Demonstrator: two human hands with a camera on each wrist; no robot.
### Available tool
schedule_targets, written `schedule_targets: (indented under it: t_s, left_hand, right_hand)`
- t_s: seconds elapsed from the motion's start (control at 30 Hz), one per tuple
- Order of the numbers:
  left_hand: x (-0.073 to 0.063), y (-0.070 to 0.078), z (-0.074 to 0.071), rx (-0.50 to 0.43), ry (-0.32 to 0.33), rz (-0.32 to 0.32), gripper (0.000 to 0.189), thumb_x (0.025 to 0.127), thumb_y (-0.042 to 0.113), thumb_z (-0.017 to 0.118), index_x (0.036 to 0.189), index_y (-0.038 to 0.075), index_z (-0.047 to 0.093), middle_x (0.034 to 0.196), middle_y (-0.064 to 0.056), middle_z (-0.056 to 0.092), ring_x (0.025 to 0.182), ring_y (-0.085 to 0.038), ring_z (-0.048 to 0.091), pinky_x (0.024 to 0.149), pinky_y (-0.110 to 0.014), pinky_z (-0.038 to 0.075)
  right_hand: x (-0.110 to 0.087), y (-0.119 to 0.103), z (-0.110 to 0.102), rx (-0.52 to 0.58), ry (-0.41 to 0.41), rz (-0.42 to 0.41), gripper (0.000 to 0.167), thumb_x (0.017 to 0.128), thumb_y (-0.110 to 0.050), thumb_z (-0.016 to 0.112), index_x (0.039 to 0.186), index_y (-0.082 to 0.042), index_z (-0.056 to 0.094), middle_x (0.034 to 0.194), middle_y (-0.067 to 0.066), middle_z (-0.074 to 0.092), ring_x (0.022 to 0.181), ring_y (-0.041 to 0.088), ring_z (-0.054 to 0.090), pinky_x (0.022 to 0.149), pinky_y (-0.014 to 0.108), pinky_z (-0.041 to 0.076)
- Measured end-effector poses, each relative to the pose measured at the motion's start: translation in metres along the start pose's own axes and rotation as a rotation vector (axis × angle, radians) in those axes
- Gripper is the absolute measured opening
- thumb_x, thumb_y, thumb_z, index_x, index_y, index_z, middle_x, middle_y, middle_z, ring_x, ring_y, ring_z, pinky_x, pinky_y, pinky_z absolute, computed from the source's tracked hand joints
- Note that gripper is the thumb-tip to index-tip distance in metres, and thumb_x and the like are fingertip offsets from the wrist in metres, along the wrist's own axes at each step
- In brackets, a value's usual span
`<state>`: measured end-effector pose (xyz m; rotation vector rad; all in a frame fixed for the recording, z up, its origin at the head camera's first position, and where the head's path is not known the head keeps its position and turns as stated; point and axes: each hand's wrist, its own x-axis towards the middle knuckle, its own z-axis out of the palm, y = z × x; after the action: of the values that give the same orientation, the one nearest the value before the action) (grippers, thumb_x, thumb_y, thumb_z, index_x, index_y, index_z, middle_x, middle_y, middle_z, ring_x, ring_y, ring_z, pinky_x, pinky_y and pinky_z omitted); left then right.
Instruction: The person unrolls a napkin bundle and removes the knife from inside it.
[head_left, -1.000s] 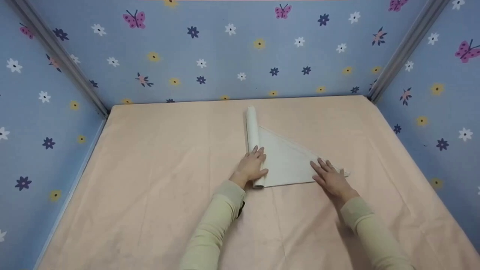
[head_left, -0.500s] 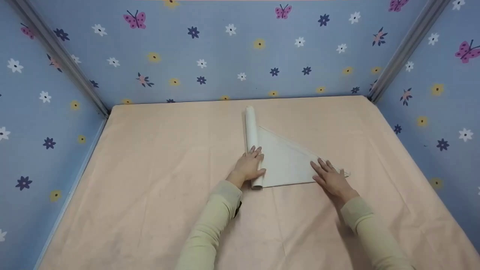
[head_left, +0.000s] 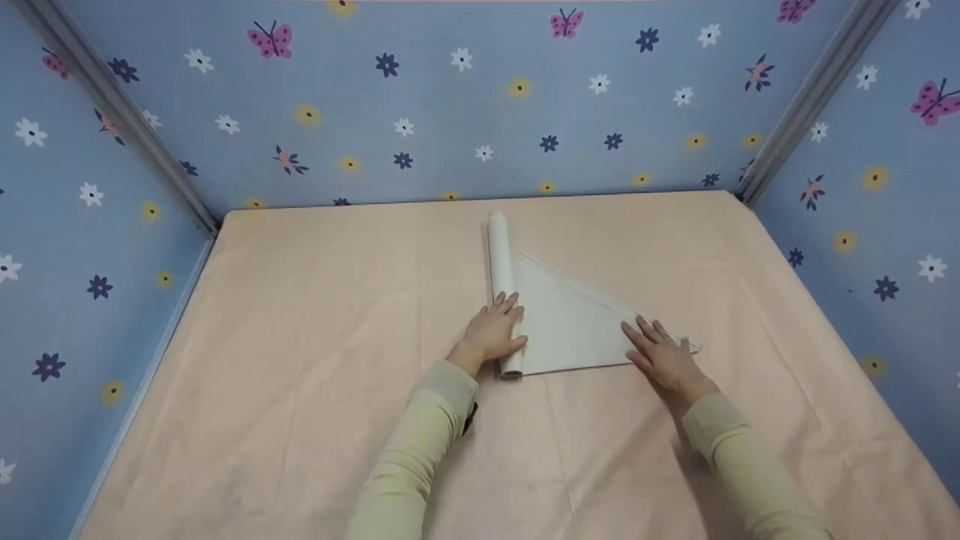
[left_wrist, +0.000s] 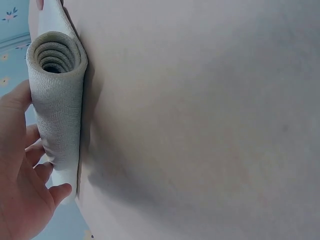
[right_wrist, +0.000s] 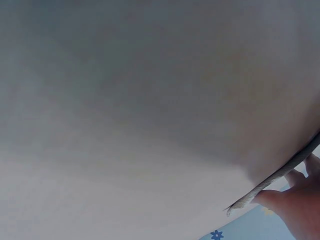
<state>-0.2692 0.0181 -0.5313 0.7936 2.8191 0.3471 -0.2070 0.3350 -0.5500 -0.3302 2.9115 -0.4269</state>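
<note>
A pale off-white towel [head_left: 571,326] lies on the covered table, its left side wound into a long roll [head_left: 500,251] and its flat part tapering to a point on the right. My left hand [head_left: 490,332] rests on the near half of the roll, fingers extended forward over it. In the left wrist view the end of the roll [left_wrist: 56,105] shows spiral layers around a small hollow. Fairly straight and spread, the fingers of my right hand [head_left: 664,361] press the flat part near its pointed corner. The right wrist view catches only the towel's thin edge [right_wrist: 282,175] beside that hand.
A peach-coloured cloth [head_left: 322,337] with light creases covers the table. Blue panels [head_left: 442,97] printed with flowers and butterflies stand at the back and both sides, with grey posts [head_left: 814,97] at the corners.
My left hand and the roll have shifted slightly left, so a little more flat towel shows between roll and right hand. The right hand has stayed in place.
</note>
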Motion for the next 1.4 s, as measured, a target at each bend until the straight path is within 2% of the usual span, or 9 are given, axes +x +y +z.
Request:
schedule_targets:
  t_s: [0.2, 0.7, 1.17, 1.4]
  left_hand:
    - [-0.002, -0.003, -0.002, 0.011, 0.001, 0.012, 0.060, 0.087, 0.041, 0.048, 0.136, 0.008, 0.036, 0.146, -0.008, 0.018, 0.133, -0.025, 0.012, 0.104, -0.043, 0.021]
    - [-0.009, -0.008, -0.006, -0.037, -0.007, -0.024, 0.060, 0.087, 0.040, 0.048, 0.137, 0.009, 0.034, 0.146, -0.006, 0.017, 0.133, -0.023, 0.012, 0.105, -0.043, 0.021]
    - [-0.015, -0.019, -0.010, -0.075, -0.003, 0.003, 0.060, 0.088, 0.040, 0.048, 0.137, 0.008, 0.033, 0.146, -0.008, 0.017, 0.133, -0.025, 0.012, 0.104, -0.044, 0.020]
    - [-0.018, -0.023, -0.012, -0.055, -0.011, -0.006, 0.060, 0.088, 0.041, 0.047, 0.137, 0.009, 0.033, 0.146, -0.007, 0.018, 0.133, -0.024, 0.012, 0.104, -0.044, 0.022]
  right_hand:
    - [0.000, 0.001, 0.000, -0.005, 0.013, -0.009, 0.054, 0.093, -0.040, 0.038, 0.141, -0.016, 0.027, 0.145, 0.015, 0.016, 0.131, 0.039, 0.009, 0.090, 0.072, 0.003]
    - [0.000, 0.001, 0.002, -0.011, 0.027, -0.003, 0.056, 0.092, -0.044, 0.037, 0.140, -0.017, 0.028, 0.145, 0.014, 0.018, 0.131, 0.038, 0.011, 0.089, 0.072, 0.004]
    - [0.000, 0.002, 0.002, -0.016, 0.029, -0.020, 0.056, 0.093, -0.043, 0.037, 0.140, -0.016, 0.027, 0.145, 0.015, 0.017, 0.130, 0.039, 0.010, 0.089, 0.073, 0.004]
    - [0.000, 0.002, 0.001, -0.009, 0.031, -0.024, 0.055, 0.093, -0.042, 0.037, 0.140, -0.015, 0.028, 0.144, 0.015, 0.019, 0.130, 0.040, 0.011, 0.088, 0.073, 0.005]
